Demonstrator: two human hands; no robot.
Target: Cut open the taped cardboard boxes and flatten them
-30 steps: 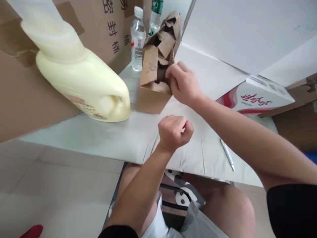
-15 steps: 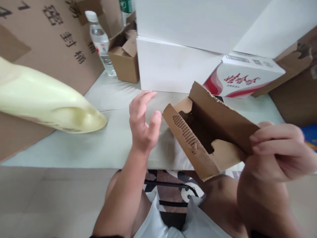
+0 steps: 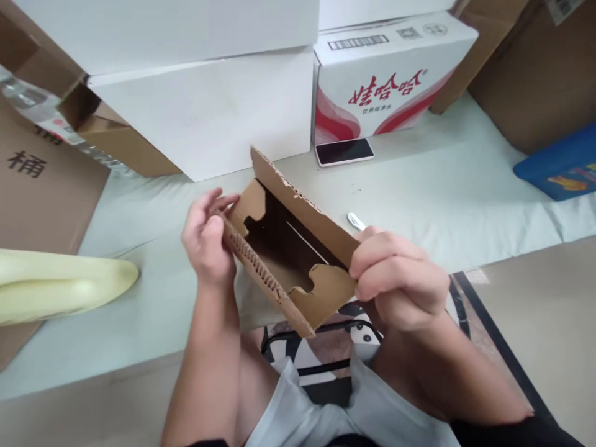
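Note:
An open brown cardboard box (image 3: 261, 270) is tilted between my hands above the table's front edge, its flaps up and its torn rim showing corrugation. My right hand (image 3: 403, 276) is closed on the right end of its far flap. At the left end, my left hand (image 3: 207, 236) grips the corner, thumb on the near side and fingers behind. Inside, the box is dark and a thin pale line runs along the far wall. Just beyond my right hand lies a small white, flat object (image 3: 356, 221), partly hidden.
A phone (image 3: 344, 152) lies before a white and red carton (image 3: 391, 81). Large white boxes (image 3: 209, 112) stand at the back. To the left are a yellow-green inflated-looking object (image 3: 65, 285) and a water bottle (image 3: 32, 102); a blue item (image 3: 559, 164) sits at right.
My left hand, apart from the box before, has come onto its left corner. The view has turned right, bringing the phone and the small white object into sight. My right hand keeps its hold.

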